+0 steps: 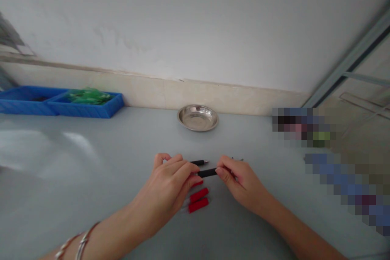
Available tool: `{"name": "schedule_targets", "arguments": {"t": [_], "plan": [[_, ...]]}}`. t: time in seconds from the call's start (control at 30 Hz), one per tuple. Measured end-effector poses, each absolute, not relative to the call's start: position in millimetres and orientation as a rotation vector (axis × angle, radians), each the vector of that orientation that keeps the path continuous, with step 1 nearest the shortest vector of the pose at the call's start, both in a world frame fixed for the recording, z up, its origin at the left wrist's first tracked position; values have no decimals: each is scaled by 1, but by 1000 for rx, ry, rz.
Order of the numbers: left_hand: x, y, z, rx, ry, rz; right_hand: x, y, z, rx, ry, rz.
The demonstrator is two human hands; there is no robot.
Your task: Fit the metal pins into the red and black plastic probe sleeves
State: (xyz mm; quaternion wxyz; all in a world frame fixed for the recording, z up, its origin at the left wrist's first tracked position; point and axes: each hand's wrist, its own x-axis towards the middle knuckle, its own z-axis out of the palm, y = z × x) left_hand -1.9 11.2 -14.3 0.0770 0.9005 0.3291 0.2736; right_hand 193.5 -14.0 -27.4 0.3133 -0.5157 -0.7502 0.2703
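Note:
My left hand (175,180) and my right hand (239,176) meet over the table, fingers pinched on opposite ends of a black pen (207,172). Only its dark middle shows between them; its ends are hidden by the fingertips. Just behind, another black pen (199,163) with a pointed silvery tip lies on the table, partly covered by my left hand. Below the hands lie several red pieces with clear ends, among them a front red piece (198,205) and one behind it (199,194). Small dark bits (238,159) show behind my right hand.
A round metal dish (198,118) stands near the wall (195,28). At the back left are blue trays (111,107), one holding green plastic-looking material (88,96). A metal frame (350,53) rises at the right, where pixelated patches hide what is there.

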Motion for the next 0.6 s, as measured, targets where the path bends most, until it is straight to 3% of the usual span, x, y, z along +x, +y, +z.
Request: {"name": "schedule_targets", "arguments": {"t": [0.27,0.6], "plan": [[-3,11,-16,2723,981,882,194,-14,-25,-1344,-1818,912],[-3,11,-17,2736,1008,845,195,-12,-25,-1368,-1821,907]]}}
